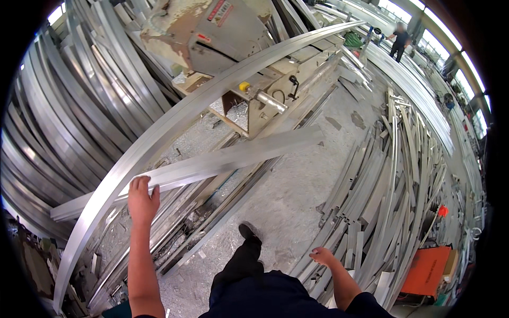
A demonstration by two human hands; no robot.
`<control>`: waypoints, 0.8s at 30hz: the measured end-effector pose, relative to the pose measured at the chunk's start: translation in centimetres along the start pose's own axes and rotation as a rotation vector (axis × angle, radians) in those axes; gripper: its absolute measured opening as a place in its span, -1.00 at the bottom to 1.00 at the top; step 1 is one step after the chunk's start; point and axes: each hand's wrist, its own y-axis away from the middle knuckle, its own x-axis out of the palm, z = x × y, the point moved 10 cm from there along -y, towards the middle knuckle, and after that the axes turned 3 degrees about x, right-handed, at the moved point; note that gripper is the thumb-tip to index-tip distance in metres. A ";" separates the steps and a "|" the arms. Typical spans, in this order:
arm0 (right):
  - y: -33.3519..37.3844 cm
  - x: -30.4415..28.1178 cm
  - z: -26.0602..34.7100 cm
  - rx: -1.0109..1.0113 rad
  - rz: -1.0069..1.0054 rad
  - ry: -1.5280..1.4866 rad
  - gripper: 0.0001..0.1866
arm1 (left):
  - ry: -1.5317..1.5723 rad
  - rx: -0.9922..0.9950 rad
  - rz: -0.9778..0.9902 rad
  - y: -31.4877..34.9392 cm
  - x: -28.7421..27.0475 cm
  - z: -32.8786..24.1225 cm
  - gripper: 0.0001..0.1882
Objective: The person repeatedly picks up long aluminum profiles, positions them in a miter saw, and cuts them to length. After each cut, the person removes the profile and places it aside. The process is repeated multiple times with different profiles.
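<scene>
My left hand is closed over the upper edge of a shorter flat aluminium profile, fingers on top and thumb on the near side. This profile slants across the floor scraps, its far right end blurred. A long aluminium profile crosses over it just left of the hand. It runs from the lower left up across the bed of a cutting machine. Low on the right, my right hand hangs by itself with its fingers curled in. Nothing shows in it, and metal offcuts lie below.
Long metal bars stand packed along the left. A cylinder juts from the machine's side. Several loose offcuts cover the floor to the right, beside an orange box. Far off, another person stands near laid-out bars.
</scene>
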 end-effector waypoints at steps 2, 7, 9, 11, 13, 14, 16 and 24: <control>-1.7 -1.4 1.4 -0.034 -0.012 0.023 -0.45 | -0.012 -0.013 -0.024 -3.7 2.8 1.3 -0.67; -6.3 -11.1 6.5 -0.083 -0.118 0.005 -0.46 | 0.010 -0.070 -0.114 -9.2 10.4 2.9 -0.53; -8.0 -16.9 9.0 -0.111 -0.190 0.035 -0.48 | -0.057 -0.136 -0.082 -11.0 13.3 3.3 -0.36; -9.6 -22.9 12.7 -0.214 -0.374 0.073 -0.62 | -0.135 -0.229 0.010 -12.9 15.0 3.2 -0.24; -11.7 -27.2 14.9 -0.214 -0.423 0.004 -0.60 | -0.223 -0.314 0.100 -14.6 16.3 3.7 -0.11; -13.1 -29.6 16.4 -0.226 -0.446 -0.025 -0.60 | -0.250 -0.325 0.130 -15.4 16.6 3.9 -0.08; -16.3 -35.3 20.7 -0.263 -0.508 -0.004 -0.58 | -0.286 -0.370 0.180 -17.2 16.7 4.5 -0.05; -38.1 -42.0 38.1 -0.623 -0.178 -0.076 -0.64 | -0.323 -0.526 0.350 -17.6 19.9 8.5 0.01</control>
